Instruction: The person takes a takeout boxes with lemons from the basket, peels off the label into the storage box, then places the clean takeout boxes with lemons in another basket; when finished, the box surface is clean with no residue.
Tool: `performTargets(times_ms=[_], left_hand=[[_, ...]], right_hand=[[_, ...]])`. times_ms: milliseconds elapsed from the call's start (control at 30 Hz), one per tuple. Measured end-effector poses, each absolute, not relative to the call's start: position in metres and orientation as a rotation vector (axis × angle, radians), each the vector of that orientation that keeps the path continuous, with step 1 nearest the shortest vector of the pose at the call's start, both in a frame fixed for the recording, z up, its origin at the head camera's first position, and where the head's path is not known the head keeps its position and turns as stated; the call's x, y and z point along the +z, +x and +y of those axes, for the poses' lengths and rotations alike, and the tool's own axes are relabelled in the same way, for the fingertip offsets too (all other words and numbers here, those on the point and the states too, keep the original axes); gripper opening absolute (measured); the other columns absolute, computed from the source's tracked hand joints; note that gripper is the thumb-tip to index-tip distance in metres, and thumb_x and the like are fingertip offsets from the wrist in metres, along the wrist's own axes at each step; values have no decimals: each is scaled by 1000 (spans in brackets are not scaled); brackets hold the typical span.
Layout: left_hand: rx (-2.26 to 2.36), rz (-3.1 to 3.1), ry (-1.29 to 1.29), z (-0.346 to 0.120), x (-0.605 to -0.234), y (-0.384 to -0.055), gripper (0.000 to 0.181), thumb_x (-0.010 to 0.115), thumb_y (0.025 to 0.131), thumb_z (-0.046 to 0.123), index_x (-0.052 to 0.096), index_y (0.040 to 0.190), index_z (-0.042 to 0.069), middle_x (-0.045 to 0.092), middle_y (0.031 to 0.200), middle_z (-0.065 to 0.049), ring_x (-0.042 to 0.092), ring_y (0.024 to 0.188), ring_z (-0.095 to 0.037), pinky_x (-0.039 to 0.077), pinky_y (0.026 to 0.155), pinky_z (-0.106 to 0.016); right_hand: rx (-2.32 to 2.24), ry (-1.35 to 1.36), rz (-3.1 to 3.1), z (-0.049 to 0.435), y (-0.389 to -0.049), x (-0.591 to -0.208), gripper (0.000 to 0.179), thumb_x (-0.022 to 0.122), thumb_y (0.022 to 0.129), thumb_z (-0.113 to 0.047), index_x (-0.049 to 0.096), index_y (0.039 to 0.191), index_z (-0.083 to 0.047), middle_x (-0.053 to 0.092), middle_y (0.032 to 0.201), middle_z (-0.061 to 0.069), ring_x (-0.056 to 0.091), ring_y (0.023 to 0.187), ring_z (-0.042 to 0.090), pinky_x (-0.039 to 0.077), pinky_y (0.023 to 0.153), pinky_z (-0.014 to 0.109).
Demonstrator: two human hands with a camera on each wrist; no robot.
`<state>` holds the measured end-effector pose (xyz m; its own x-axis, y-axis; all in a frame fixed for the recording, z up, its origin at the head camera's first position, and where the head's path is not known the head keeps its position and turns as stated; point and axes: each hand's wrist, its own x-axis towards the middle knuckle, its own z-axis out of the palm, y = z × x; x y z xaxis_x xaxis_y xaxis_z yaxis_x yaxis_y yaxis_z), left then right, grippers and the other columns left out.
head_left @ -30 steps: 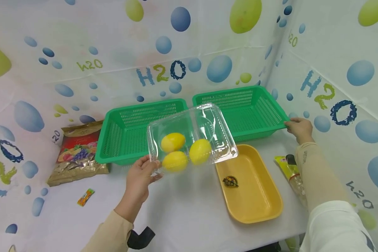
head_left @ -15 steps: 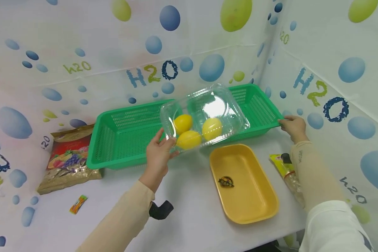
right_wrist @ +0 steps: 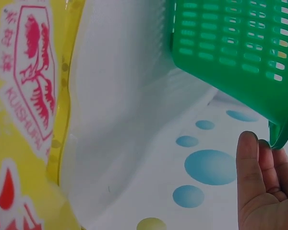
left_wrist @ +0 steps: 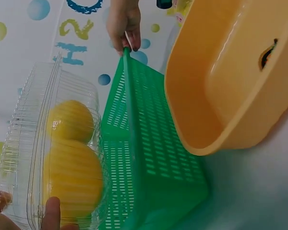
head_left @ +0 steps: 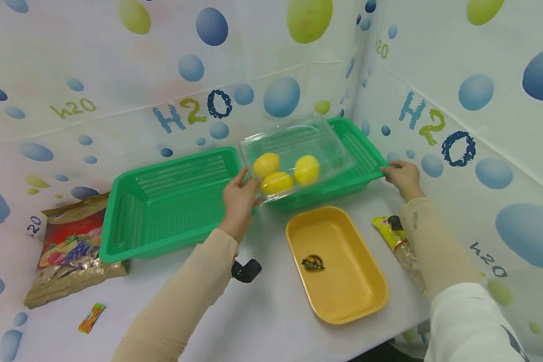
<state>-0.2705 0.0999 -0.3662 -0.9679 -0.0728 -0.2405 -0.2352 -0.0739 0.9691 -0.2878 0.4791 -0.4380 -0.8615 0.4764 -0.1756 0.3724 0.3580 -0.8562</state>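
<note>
— If you start at the far left, what do you see?

— A bag (head_left: 70, 251) of snacks, with a small wrapper (head_left: 91, 318) near it. Then a green basket (head_left: 163, 201).

— What does the left hand (head_left: 241, 198) do?

— Its fingers and thumb pinch the near left corner of a clear box (head_left: 298, 151). Three lemons (head_left: 277, 182) sit inside. The box is up in the air, over the second basket (head_left: 366, 151), the one on the right.

— And near us?

— A yellow tray (head_left: 339, 266), just in front of that basket.

— And the right hand (head_left: 402, 176)?

— It grips the right basket's right rim. Its fingers curl close together under the edge. A yellow packet (head_left: 395, 239) lies by that arm.
</note>
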Motion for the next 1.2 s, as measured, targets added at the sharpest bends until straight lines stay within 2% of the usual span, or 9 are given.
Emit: performTargets(times_ms=[133, 200, 300, 400, 633, 733, 900, 1033, 1200], left_hand=[[2192, 2076, -346, 119, -363, -289, 57, 58, 86, 13, 41, 140, 20, 58, 120, -5, 63, 88, -15, 55, 61, -24], [2179, 2103, -351, 128, -364, -297, 56, 58, 86, 14, 42, 139, 20, 58, 119, -6, 62, 76, -12, 54, 57, -22], [2167, 2127, -361, 141, -369, -307, 55, 57, 87, 16, 42, 139, 21, 58, 115, -5, 52, 53, -8, 50, 51, -21], [2156, 2136, -381, 152, -378, -316, 54, 57, 87, 18, 42, 139, 21, 59, 107, -2, 39, 40, -7, 45, 48, -21], [2079, 2205, -471, 172, -395, -331, 53, 57, 88, 18, 43, 139, 20, 54, 80, 1, 39, 40, -6, 40, 45, -19], [2029, 2246, -505, 179, -401, -335, 52, 57, 88, 19, 44, 138, 20, 53, 89, 1, 40, 43, -6, 40, 46, -18], [1975, 2261, -529, 185, -408, -341, 52, 58, 88, 21, 45, 138, 19, 50, 130, -5, 46, 49, -5, 43, 48, -17], [1964, 2267, -516, 188, -411, -345, 52, 58, 89, 22, 44, 138, 19, 44, 140, -6, 44, 44, -7, 42, 47, -19], [1938, 2261, -512, 190, -418, -348, 53, 56, 89, 22, 41, 140, 19, 36, 146, -4, 48, 53, -9, 43, 52, -20]], right_hand=[[1520, -824, -2488, 479, -289, -437, 57, 56, 91, -31, 41, 137, -1, 46, 135, 21, 56, 113, 32, 41, 100, 46], [1522, -817, -2487, 479, -290, -436, 57, 56, 91, -29, 40, 137, 0, 46, 134, 22, 56, 113, 33, 42, 100, 46], [1530, -780, -2501, 480, -289, -435, 56, 54, 92, -27, 38, 138, 2, 45, 135, 24, 53, 116, 36, 42, 100, 43], [1527, -755, -2507, 480, -288, -435, 57, 53, 92, -27, 37, 138, 2, 45, 134, 25, 53, 116, 37, 42, 100, 43], [1528, -765, -2510, 483, -290, -439, 55, 54, 92, -27, 39, 137, 1, 48, 131, 24, 54, 114, 36, 43, 99, 43], [1513, -779, -2518, 486, -290, -441, 56, 53, 92, -28, 38, 138, 0, 47, 133, 23, 54, 115, 36, 41, 100, 44], [1504, -786, -2530, 486, -288, -441, 56, 54, 92, -29, 39, 137, 0, 48, 133, 22, 54, 115, 35, 42, 101, 44], [1493, -745, -2545, 486, -287, -439, 56, 54, 92, -29, 40, 136, 2, 50, 129, 23, 55, 113, 36, 43, 99, 43], [1504, -725, -2537, 486, -288, -438, 56, 55, 92, -29, 41, 135, 3, 50, 128, 24, 55, 113, 37, 44, 98, 43]])
